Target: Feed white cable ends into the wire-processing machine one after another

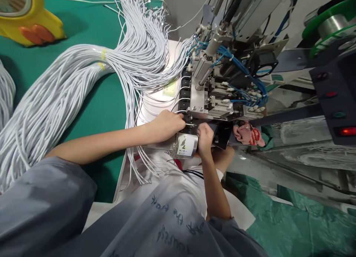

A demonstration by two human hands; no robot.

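My left hand (168, 125) is closed at the front end of the machine's black fixture row (185, 95), its fingertips by a white cable end; a thin tip sticks out toward the right. Just across from it, my right hand (205, 135) is curled, its fingers pressed together, and what it holds, if anything, is hidden. Between and below the hands is a metal part with a white label (187, 145). Several white cables run from the black fixtures to a large bundle of white cables (144, 38) at the left.
The machine's metal cylinders (204, 66) and blue tubes (246, 73) rise just beyond my hands. A yellow duck-like object (41, 25) stands on the green table (102, 101). A control box (333, 97) is at the right, a pink cloth (246, 134) below it.
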